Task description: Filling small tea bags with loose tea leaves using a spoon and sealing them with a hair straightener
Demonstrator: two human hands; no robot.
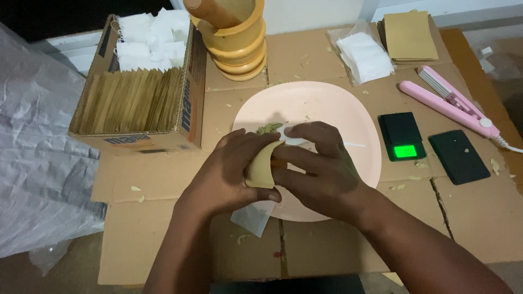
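Tan pouch [262,167], mostly hidden, sits clamped in both grips, left hand [229,171] and right hand [318,169].

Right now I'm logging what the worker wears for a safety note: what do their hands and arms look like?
Both the left hand and the right hand are bare, with no gloves. No rings, watch or bracelet show on the visible fingers and wrists. Both forearms are uncovered as far as the frame's lower edge, with no sleeves in view. No cables or markings appear on them.
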